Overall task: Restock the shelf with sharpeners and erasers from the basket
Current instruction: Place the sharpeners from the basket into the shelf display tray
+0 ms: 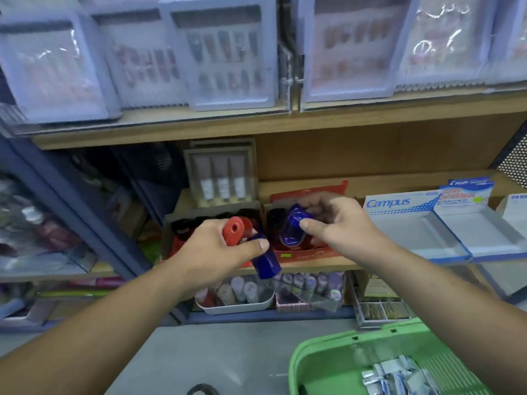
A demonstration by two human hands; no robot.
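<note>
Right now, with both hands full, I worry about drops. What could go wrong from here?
1. The left hand holds a red sharpener and a dark blue sharpener together; the blue one sticks out below the thumb and might slip to the floor.
2. The right hand pinches a rounded blue sharpener over the red display box, which already looks crowded; pushing it in could tip its neighbours.

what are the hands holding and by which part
The left hand grips a red sharpener and a blue sharpener together round their middles. The right hand pinches a second blue sharpener by its upper half.
</note>
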